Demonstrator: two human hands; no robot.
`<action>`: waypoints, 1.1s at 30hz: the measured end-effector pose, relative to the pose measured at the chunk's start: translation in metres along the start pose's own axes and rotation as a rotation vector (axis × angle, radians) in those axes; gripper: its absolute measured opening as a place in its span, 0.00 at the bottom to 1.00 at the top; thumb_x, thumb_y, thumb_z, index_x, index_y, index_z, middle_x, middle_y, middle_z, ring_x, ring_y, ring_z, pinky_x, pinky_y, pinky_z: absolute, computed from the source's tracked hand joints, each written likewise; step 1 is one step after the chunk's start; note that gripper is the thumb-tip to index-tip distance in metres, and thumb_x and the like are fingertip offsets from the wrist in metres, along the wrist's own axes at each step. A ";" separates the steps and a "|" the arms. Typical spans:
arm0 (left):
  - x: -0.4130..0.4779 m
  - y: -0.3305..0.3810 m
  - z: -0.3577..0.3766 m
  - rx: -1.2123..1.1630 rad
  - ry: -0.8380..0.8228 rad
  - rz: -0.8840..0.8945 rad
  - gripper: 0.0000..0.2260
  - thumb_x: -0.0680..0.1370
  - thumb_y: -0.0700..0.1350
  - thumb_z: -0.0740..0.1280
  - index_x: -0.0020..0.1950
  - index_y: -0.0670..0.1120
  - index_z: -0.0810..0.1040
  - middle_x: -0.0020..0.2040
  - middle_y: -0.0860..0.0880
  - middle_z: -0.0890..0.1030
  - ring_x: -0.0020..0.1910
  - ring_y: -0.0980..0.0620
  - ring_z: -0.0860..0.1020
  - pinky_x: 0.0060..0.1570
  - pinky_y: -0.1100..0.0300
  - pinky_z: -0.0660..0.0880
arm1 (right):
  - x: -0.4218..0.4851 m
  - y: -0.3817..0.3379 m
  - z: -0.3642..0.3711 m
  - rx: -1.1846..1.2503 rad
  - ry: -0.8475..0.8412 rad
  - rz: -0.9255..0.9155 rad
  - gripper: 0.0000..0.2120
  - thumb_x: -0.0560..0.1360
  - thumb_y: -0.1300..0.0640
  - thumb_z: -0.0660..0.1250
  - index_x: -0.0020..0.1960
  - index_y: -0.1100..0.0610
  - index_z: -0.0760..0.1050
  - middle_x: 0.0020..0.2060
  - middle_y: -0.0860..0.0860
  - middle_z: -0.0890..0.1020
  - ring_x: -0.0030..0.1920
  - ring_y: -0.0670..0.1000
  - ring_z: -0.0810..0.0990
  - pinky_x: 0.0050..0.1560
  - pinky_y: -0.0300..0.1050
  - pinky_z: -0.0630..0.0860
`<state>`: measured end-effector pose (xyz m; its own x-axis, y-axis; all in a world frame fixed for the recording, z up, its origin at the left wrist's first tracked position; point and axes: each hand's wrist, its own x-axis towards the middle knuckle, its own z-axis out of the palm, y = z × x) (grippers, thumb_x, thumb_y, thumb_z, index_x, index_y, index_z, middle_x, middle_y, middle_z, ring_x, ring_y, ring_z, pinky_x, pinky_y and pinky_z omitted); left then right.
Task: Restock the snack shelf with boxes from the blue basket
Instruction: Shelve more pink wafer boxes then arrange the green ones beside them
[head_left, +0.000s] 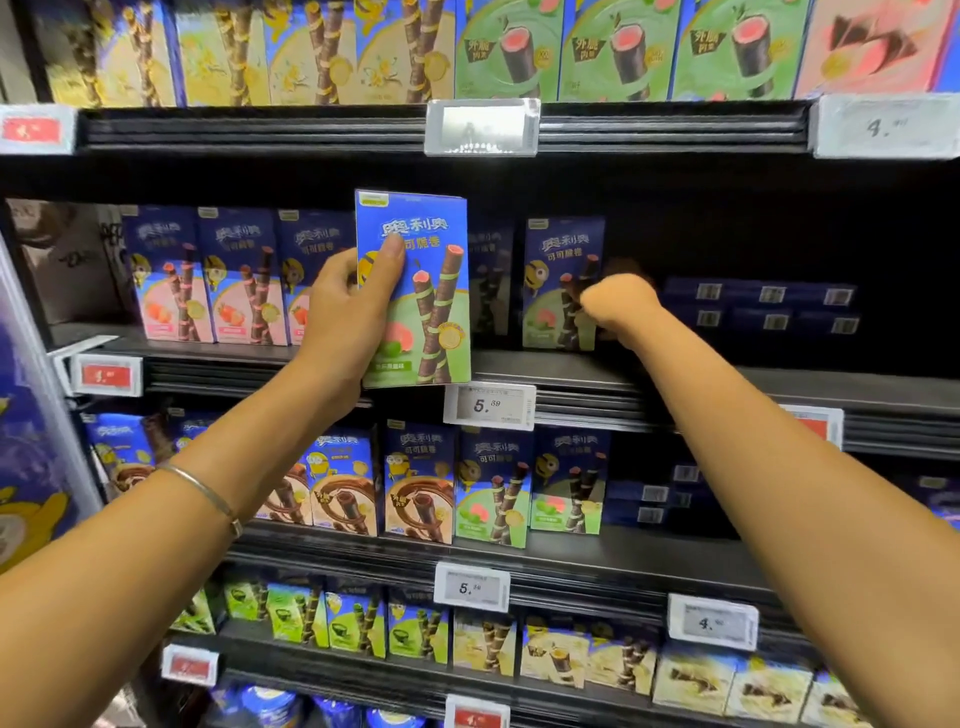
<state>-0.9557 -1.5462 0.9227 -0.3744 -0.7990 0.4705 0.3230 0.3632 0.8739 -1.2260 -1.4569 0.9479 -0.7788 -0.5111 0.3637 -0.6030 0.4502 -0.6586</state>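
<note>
The left grip (353, 306) pinches a blue-and-green snack box (434, 312), thumb on the front face and fingers behind. The box is upright in the air before the front edge of the middle shelf (675, 384), above a price tag (489, 406). The right grip (621, 304) reaches into the shelf against a matching standing box (558, 280). Its fingers are hidden, so I cannot tell its state.

Black shelf (701, 382) — pink boxes (208, 280) left, green box (550, 270) upright, flat blue boxes (763, 306) right.
</note>
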 end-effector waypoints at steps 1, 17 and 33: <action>0.000 0.000 -0.001 -0.001 -0.006 0.000 0.23 0.83 0.59 0.67 0.68 0.42 0.75 0.55 0.48 0.88 0.49 0.50 0.88 0.43 0.55 0.84 | 0.004 -0.003 0.001 -0.043 -0.010 0.006 0.17 0.82 0.55 0.62 0.66 0.66 0.74 0.62 0.63 0.77 0.61 0.62 0.78 0.57 0.51 0.78; 0.018 0.003 0.022 -0.070 -0.055 -0.013 0.25 0.83 0.61 0.67 0.69 0.42 0.75 0.46 0.52 0.89 0.44 0.54 0.88 0.38 0.61 0.82 | 0.033 -0.014 0.028 -0.046 0.120 0.036 0.25 0.82 0.45 0.63 0.73 0.59 0.70 0.70 0.59 0.74 0.69 0.60 0.74 0.65 0.49 0.71; 0.024 -0.004 0.035 -0.112 -0.092 -0.058 0.21 0.83 0.61 0.66 0.62 0.44 0.73 0.50 0.49 0.89 0.45 0.51 0.88 0.40 0.58 0.84 | -0.025 -0.039 0.006 0.435 0.146 -0.039 0.06 0.80 0.58 0.62 0.51 0.60 0.76 0.53 0.57 0.79 0.56 0.58 0.79 0.53 0.48 0.75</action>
<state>-0.9966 -1.5498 0.9349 -0.4716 -0.7680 0.4334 0.3916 0.2580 0.8832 -1.1821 -1.4661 0.9604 -0.7919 -0.3987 0.4625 -0.5283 0.0673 -0.8464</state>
